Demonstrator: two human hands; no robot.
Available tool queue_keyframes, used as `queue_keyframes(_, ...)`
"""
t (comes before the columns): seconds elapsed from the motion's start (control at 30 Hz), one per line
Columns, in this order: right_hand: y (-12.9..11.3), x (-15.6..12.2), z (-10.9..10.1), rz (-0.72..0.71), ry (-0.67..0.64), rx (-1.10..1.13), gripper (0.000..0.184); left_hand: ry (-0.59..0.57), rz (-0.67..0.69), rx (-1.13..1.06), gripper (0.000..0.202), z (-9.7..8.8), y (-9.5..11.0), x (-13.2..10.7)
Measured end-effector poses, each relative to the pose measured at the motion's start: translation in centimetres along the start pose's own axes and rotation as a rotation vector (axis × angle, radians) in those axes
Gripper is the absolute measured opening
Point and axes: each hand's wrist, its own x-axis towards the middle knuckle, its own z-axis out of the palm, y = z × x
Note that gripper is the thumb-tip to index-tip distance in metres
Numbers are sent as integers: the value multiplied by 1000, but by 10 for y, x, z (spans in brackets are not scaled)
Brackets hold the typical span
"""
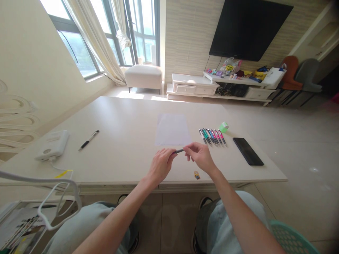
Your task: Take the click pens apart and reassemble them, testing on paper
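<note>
Subject wears loose pale blue shorts [233, 210] of a washed, denim-like fabric, appearing darker on the shaded inner leg. Footwear consists of dark shoes [198, 240] with pale edging, only partly in view. The left forearm [111, 215] and right forearm [238, 215] are bare, as are the left hand [161, 165] and right hand [200, 157].

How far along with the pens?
Done: a row of colored pens lies side by side right of the paper sheet. In hand: a dark pen held between the left hand and right hand. Apparently remaining: a black-and-silver pen lying apart, far left.
</note>
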Motion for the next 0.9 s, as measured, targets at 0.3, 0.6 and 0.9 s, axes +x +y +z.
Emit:
queue_keyframes(0.3, 4, 4, -3, -7, 51, 9, 36, 4, -56, -84, 17, -3, 0, 3)
queue_keyframes(0.6, 3, 1, 1, -8, 78, -25, 34, -17, -53, -119, 15, -2, 2, 3)
queue_keyframes(0.9, 6, 3, 7, 0, 79, 87, 31, -35, -103, -201, 18, -4, 4, 5)
